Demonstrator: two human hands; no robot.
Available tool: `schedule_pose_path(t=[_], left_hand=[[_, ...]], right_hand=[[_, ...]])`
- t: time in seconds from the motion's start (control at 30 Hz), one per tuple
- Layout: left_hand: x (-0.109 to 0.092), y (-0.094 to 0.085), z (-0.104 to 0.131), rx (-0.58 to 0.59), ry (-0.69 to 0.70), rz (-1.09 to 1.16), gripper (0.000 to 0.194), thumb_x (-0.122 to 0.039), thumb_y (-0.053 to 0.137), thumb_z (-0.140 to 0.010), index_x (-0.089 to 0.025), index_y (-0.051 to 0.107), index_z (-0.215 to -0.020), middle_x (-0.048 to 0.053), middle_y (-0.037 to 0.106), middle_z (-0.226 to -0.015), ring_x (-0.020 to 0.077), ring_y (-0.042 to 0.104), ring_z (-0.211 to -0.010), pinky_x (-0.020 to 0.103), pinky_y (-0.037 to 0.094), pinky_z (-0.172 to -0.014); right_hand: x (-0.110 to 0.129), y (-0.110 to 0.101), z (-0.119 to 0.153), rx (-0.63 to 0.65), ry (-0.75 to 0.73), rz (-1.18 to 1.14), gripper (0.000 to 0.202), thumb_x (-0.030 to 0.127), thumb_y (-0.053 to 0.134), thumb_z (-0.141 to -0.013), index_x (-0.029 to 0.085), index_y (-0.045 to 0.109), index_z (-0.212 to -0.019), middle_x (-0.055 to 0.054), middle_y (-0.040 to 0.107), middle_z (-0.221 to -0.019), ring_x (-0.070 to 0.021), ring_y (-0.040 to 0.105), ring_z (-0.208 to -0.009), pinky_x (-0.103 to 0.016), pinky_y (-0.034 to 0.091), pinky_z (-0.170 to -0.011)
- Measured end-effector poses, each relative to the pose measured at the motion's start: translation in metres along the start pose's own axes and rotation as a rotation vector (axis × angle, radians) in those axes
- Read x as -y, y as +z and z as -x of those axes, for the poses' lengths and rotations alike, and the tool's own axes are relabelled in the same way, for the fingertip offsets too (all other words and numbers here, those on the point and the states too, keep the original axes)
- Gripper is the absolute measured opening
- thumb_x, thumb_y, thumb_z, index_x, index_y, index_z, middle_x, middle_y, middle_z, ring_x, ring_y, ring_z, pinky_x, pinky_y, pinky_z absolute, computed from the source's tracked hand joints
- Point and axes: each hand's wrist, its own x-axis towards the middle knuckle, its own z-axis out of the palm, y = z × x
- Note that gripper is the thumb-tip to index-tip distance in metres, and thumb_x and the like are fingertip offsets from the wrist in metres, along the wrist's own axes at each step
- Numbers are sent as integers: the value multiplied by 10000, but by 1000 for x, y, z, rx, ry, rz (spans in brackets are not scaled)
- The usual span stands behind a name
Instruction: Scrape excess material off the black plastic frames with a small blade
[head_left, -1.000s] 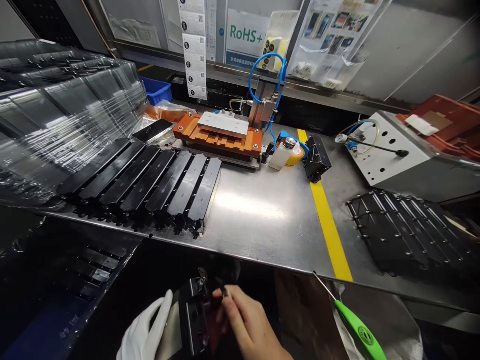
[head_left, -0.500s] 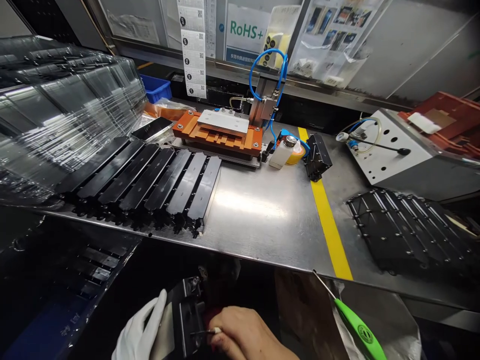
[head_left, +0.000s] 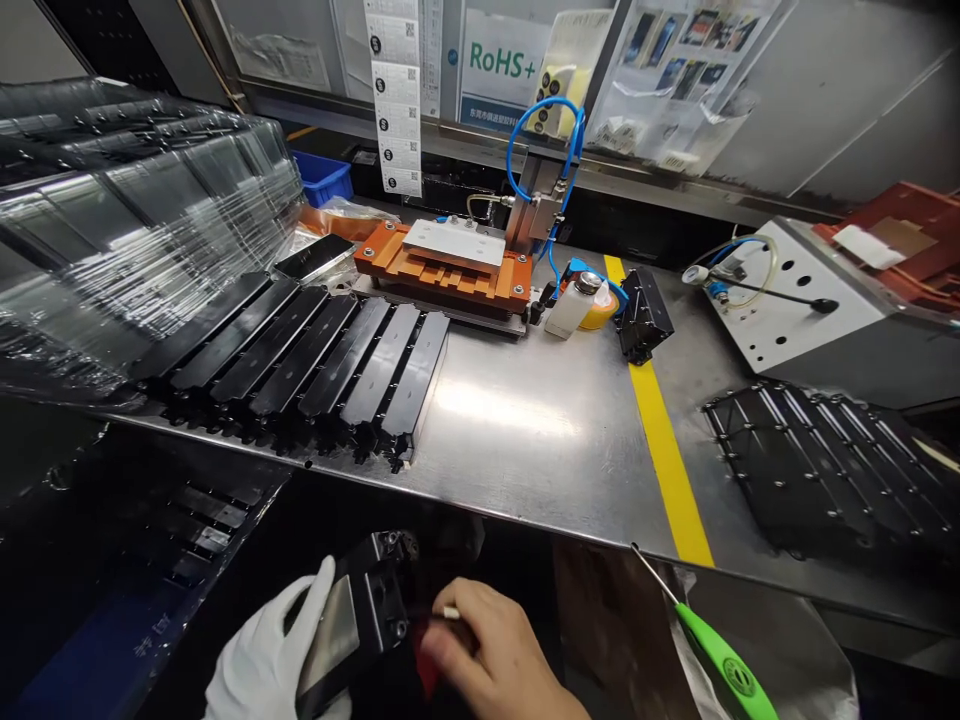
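Below the bench's front edge, my left hand (head_left: 262, 650), in a white glove, grips a black part (head_left: 382, 590) with a metallic plate on its side. My bare right hand (head_left: 499, 650) is just right of that part, fingers curled in a pinch around a small thin tool (head_left: 450, 612) with a pale tip; the rest of the tool is blurred and partly hidden. Something red shows under the right fingers. Several long black parts (head_left: 352, 360) lie side by side on the metal bench (head_left: 510, 430), above my hands.
An orange press fixture (head_left: 442, 270) stands at the back, beside a white bottle (head_left: 574, 305). Wrapped trays (head_left: 187, 220) are stacked left. Black parts (head_left: 825, 460) and a grey box (head_left: 795, 290) sit right. A green-handled tool (head_left: 724, 665) is at the front edge.
The black part in my left hand has tilted and moved up slightly. My right hand has shifted up and right, and the small tool is now away from the part's face. The view has shifted slightly.
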Motion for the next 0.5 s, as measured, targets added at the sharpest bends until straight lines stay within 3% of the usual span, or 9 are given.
schedule_pose_path(t=[0.1,0.23,0.37,0.5], left_hand=[[14,-10,-12,119,50,-48,709,-137,560,-739,-236,396,-1422,79,627,-1019,246,667,-816,373,569,-719],[20,-17,-23,158,195,-149,744,-64,513,-758,-204,363,-1473,137,666,-1125,277,681,-901,435,562,-763],[19,-16,-26,216,239,-252,640,-14,469,-797,-160,497,-1420,153,696,-1098,282,684,-849,428,532,-706],[16,-14,-28,329,185,-315,716,26,483,-785,-196,507,-1465,151,686,-1185,279,668,-876,442,516,-752]], right_hand=[[2,-2,2,139,144,-102,457,542,296,-1067,237,606,-927,-8,669,-792,-166,644,-735,-275,468,-714],[2,8,2,295,305,-216,438,524,368,-1053,227,685,-995,21,678,-641,-123,617,-508,-232,498,-596],[4,15,1,290,371,-213,414,490,398,-1043,209,692,-970,24,668,-603,-83,528,-400,-201,472,-522],[5,19,2,278,434,-257,459,547,417,-1026,181,691,-987,28,631,-560,-73,501,-376,-185,448,-482]])
